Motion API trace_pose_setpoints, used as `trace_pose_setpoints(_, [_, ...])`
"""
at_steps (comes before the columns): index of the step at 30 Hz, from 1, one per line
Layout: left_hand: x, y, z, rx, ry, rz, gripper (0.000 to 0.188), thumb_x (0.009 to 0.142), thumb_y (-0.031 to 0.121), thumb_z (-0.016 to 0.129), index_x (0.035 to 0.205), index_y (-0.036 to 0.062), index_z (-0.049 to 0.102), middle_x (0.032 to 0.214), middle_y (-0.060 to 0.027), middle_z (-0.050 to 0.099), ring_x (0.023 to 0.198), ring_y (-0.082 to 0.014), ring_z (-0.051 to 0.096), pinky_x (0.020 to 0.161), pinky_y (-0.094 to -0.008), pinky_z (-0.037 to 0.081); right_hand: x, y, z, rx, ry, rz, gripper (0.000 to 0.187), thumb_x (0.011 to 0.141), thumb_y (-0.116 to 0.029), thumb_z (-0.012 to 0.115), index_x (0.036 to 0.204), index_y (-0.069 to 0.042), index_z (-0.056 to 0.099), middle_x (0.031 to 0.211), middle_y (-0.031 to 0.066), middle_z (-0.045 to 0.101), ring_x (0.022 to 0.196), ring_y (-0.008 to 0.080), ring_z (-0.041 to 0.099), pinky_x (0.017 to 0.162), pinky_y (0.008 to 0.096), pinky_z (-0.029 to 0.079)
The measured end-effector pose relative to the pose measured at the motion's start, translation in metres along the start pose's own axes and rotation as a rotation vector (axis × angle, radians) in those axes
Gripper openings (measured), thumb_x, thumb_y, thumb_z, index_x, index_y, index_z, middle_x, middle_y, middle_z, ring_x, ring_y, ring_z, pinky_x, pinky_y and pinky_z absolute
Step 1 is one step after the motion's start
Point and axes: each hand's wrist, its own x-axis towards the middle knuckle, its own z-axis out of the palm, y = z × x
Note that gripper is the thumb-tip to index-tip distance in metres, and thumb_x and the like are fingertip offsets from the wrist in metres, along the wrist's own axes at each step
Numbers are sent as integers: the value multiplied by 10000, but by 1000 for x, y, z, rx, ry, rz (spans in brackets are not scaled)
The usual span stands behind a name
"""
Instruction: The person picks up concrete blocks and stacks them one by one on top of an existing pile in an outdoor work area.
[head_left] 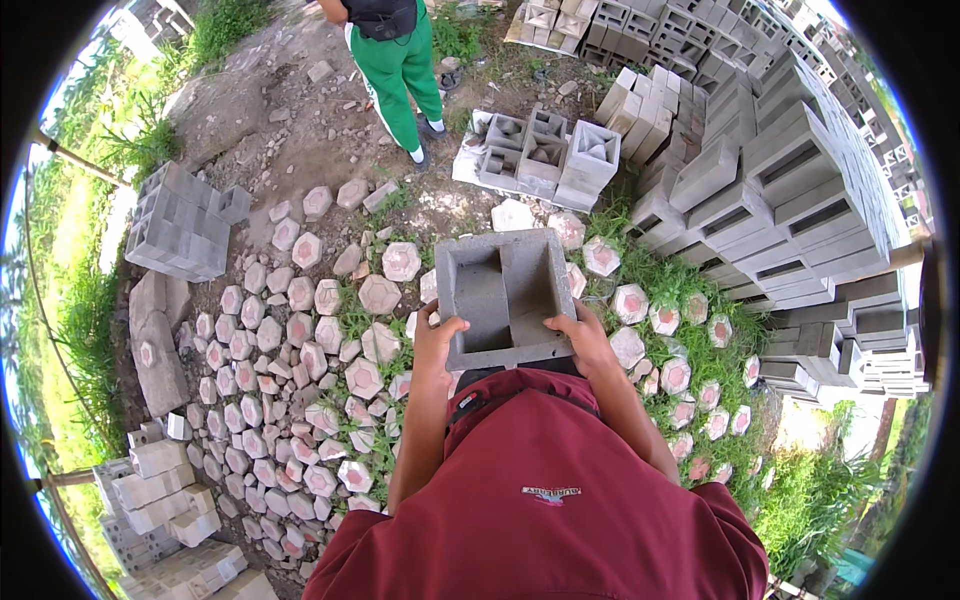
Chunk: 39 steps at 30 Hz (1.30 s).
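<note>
A grey concrete hollow block (pixel 515 355) is held in front of my waist, its hollow side facing up. Inside it a deep recess shows, with a darker left part and a lighter right part. My left hand (pixel 433 338) grips its near left side, the thumb over the rim and the fingers mostly hidden beneath. On the near right side my right hand (pixel 585 335) holds it the same way, thumb hooked over the edge.
Hexagonal pavers (pixel 380 294) with grass between them cover the ground. Tall stacks of concrete blocks (pixel 790 190) stand at right; decorative blocks (pixel 540 150) lie ahead. A smaller block stack (pixel 185 225) is at left. A person in green trousers (pixel 398 75) stands ahead.
</note>
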Motion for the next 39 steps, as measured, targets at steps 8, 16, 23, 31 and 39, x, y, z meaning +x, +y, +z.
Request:
trace_pose_setpoints(8, [99,76,39,14,-19,-17,687,642,72,696,1271,6,428,975,-118,596,861,-198,576,772,-330,460,105,-57,29,35,42,13,535,760,-82,656,1256,59,511,961,85,603,841,165,567,731,306,481])
trace_pose_setpoints(16, [233,144,105,54,-42,21,656,632,76,692,1243,8,464,990,-104,587,901,-191,558,782,-334,445,240,-139,33,77,58,50,536,762,-82,644,1259,60,504,982,111,606,866,187,578,760,319,492])
trace_pose_setpoints(23, [329,207,170,134,-44,116,638,640,84,693,1224,-24,458,950,-123,609,854,-191,583,779,-311,446,344,-224,33,58,24,4,490,827,-164,649,1250,35,506,1046,93,606,950,207,591,809,347,505])
trace_pose_setpoints(31, [424,273,227,230,-131,124,638,640,79,694,1223,1,447,917,-132,616,846,-198,584,809,-338,435,416,-329,45,-51,47,147,1002,811,-578,664,1483,15,215,1496,193,306,1357,304,335,1106,407,283])
trace_pose_setpoints(39, [576,314,304,358,-462,-40,630,642,23,681,1214,-15,420,951,-139,603,839,-197,598,752,-337,483,533,-298,14,-43,293,-31,636,820,-191,717,1321,79,433,1180,155,608,1030,216,594,918,323,455])
